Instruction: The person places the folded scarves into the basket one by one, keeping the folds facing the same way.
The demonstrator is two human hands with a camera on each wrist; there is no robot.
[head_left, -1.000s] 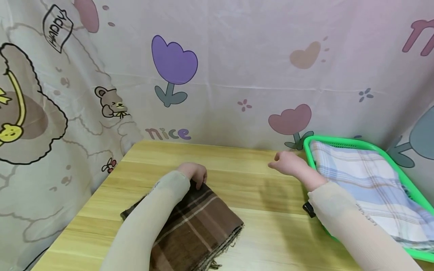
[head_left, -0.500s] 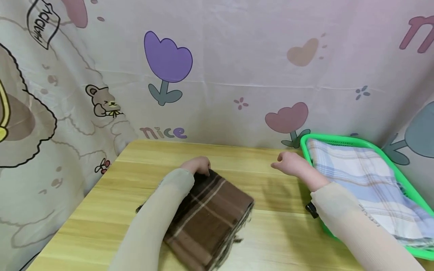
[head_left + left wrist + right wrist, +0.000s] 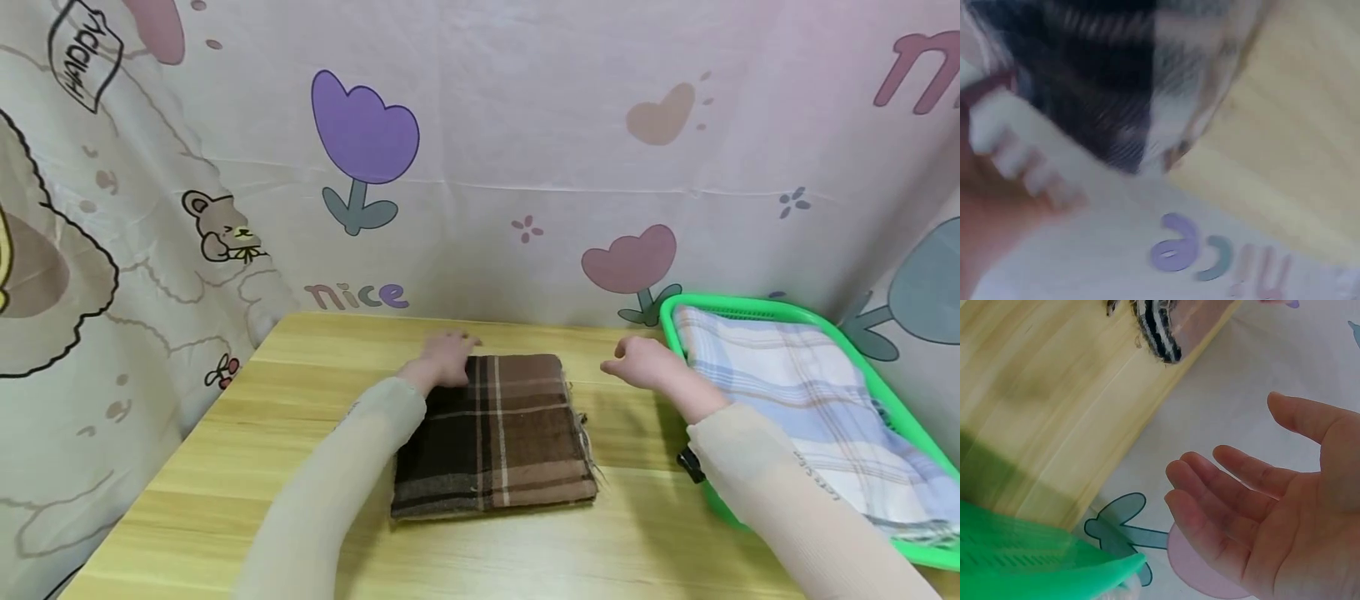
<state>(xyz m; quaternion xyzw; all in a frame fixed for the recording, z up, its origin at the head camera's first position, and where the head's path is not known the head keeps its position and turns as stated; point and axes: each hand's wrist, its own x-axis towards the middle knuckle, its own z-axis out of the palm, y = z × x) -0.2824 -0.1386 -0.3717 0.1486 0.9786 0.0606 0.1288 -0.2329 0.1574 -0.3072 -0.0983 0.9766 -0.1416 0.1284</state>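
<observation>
Your left hand (image 3: 447,357) rests relaxed on the folded brown plaid cloth's (image 3: 495,433) ten o'clock corner, pinning it to the table (image 3: 225,467), while your right hand (image 3: 643,363), its grip slack and empty, hovers at three o'clock.

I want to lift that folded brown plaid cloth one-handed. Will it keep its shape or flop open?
The brown plaid cloth looks soft and woven, folded in layers with frayed fringe, so it would probably sag and unfold if lifted by one edge. It seems thick, likely not slippery on the wooden table. The left hand rests on its far corner.
</observation>
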